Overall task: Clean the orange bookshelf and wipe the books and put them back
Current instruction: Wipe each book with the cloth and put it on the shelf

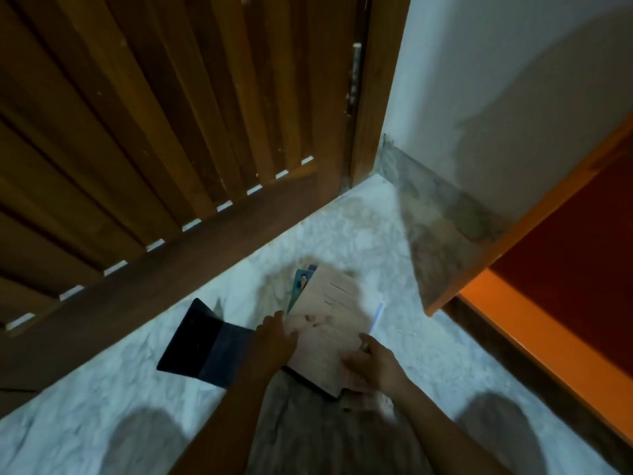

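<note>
Both hands on pale book (pixel 329 323), held low above the floor (pixel 359 234)
left hand (pixel 274 337) fingers curled over its left edge; right hand (pixel 373 365) grips near corner; both forearms reach forward; orange bookshelf (pixel 534 323) stands right

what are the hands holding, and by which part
Both hold the pale beige paper-covered book: the left hand grips its left edge, the right hand its near right corner.
</note>
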Demonstrator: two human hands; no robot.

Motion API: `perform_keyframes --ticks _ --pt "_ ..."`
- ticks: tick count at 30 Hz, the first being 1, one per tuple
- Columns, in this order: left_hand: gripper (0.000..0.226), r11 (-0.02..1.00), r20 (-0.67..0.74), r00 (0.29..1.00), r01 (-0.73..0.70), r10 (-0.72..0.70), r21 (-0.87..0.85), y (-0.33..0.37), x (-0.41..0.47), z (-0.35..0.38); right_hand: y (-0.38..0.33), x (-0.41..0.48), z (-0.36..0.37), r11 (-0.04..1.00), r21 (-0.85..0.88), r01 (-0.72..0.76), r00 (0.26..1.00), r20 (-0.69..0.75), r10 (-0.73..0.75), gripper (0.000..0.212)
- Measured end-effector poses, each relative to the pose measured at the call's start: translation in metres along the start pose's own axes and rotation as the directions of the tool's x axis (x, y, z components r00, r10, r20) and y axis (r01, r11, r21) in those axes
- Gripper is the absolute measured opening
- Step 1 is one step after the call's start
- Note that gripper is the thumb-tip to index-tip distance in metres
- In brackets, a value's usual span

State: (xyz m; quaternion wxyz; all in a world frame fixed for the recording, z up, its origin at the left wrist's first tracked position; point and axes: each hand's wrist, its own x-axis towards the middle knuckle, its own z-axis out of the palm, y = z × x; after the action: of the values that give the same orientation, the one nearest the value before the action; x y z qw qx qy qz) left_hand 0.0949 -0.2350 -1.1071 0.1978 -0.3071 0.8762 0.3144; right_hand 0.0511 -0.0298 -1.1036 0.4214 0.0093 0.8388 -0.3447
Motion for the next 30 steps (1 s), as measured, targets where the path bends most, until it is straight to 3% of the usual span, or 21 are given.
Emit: perform_keyframes --ticks 4,8,12,15,19,21,27,30 --pt "0.063 0.995 0.106 0.993 0.060 -0.051 -0.082 -0.011 0.014 0.011 0.001 0.017 0.023 0.999 0.023 0.028 0.999 -0.017 -0.028 0.081" --pt "0.053 0.976 0.150 0.989 0.032 0.000 -0.216 -0.017 0.021 0.019 0.013 0.030 0.038 0.987 0.151 0.060 0.990 -0.134 -0.040 0.070" --pt "0.058 0.986 0.138 0.990 0.035 -0.012 -0.165 -0.021 0.024 0.024 0.015 0.033 0.043 0.980 0.197 0.041 0.967 -0.255 0.011 0.043" --pt "0.051 0.989 0.124 0.992 0.023 -0.004 -0.149 -0.023 0.025 0.023 0.008 0.030 0.046 0.956 0.285 0.062 0.956 -0.292 0.025 0.054" --pt "0.053 0.978 0.141 0.990 0.032 -0.003 -0.204 -0.032 0.024 0.022 0.007 0.026 0.049 0.896 0.430 0.108 0.922 -0.380 0.072 0.032" --pt "0.058 0.967 0.153 0.988 0.042 -0.003 -0.251 -0.036 0.022 0.020 0.009 0.027 0.049 0.864 0.493 0.103 0.934 -0.346 0.086 0.029" --pt "0.055 0.948 0.068 0.998 0.023 -0.001 -0.318 -0.030 0.021 0.016 0.008 0.017 0.040 0.592 0.802 0.079 0.994 -0.105 0.009 0.040" --pt "0.049 0.936 0.037 0.999 -0.008 0.022 -0.352 -0.022 0.023 0.013 0.010 0.012 0.034 0.574 0.817 0.062 0.997 -0.028 -0.068 0.038"
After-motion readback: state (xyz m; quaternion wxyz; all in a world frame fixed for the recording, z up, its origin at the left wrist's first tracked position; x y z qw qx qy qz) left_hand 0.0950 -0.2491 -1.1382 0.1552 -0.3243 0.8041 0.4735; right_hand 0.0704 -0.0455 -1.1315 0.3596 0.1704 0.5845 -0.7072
